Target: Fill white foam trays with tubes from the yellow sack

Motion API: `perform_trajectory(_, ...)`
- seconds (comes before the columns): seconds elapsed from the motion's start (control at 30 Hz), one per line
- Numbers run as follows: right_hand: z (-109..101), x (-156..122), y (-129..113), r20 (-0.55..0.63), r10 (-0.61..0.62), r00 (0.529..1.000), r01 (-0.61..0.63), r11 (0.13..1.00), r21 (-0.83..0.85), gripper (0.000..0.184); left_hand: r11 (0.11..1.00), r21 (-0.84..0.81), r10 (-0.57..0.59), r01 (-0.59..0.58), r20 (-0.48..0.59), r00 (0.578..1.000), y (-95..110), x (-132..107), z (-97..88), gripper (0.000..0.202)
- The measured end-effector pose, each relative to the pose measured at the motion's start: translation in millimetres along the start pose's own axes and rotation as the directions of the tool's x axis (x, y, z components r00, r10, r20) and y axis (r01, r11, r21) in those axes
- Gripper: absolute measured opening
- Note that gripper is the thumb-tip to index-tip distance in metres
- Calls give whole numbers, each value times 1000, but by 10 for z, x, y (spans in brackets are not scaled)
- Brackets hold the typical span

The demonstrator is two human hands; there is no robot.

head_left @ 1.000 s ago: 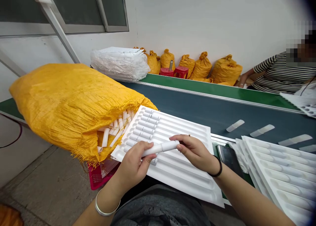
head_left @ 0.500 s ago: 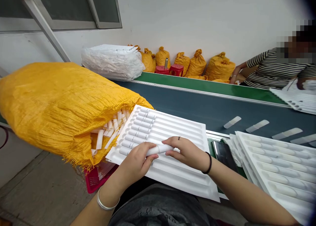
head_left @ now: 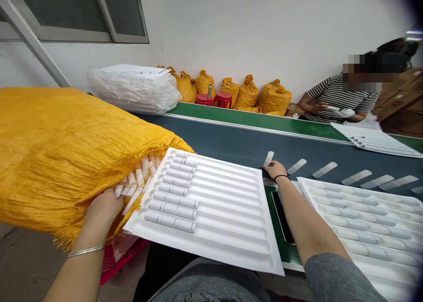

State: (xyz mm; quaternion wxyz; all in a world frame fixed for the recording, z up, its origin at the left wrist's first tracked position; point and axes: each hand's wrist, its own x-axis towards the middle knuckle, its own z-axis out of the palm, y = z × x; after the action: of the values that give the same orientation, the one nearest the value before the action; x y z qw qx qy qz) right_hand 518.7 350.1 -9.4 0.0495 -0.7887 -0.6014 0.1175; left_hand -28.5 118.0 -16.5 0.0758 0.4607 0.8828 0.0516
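My left hand [head_left: 104,209] is at the mouth of the yellow woven sack [head_left: 79,139], its fingers closed around the end of a short white tube [head_left: 119,190] among several loose ones. Over the conveyor belt [head_left: 224,145], my right hand [head_left: 276,169] pinches the lower end of a white tube with a frosted tip [head_left: 269,157]. Between my hands, a white ribbed tray [head_left: 231,214] carries several printed white tubes [head_left: 170,221] in the left part of its grooves.
More frosted-tipped tubes [head_left: 325,170] lie along the belt to the right. Trays filled with similar tubes [head_left: 360,236] are stacked at the right, beside a dark phone [head_left: 282,216]. A plastic-wrapped bundle [head_left: 132,90] stands at the back left. Across the belt, a person in stripes [head_left: 343,95] handles white items.
My hands have parted from the tube held over the tray. The left has gone to the sack's mouth, the right out to the belt with a frosted-tipped tube. The view has shifted right.
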Motion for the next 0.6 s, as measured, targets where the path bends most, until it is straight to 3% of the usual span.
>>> perform_trajectory(0.13,24,-2,30,60,27,998,-24,998,-53,27,1000,-16,-7,7,-24,1000,96,-144,-107,36)
perform_trajectory(0.27,-217,-89,38,82,-16,997,25,994,-108,26,976,-213,7,-39,-150,989,164,-422,-234,47)
perform_trajectory(0.33,-368,-238,-35,98,-78,992,91,987,-134,25,891,-440,4,-112,-238,971,201,-572,-233,49)
perform_trajectory(0.4,-434,-510,-217,133,-197,971,213,969,-124,28,747,-632,36,-208,-274,961,268,-710,-188,51)
perform_trajectory(0.47,-352,-900,-516,181,-383,906,398,916,-55,26,636,-712,151,-296,-262,953,389,-828,-128,50)
perform_trajectory(0.6,144,-1715,-1257,236,-761,604,747,644,164,28,523,-690,422,-500,-299,856,748,-989,-49,37)
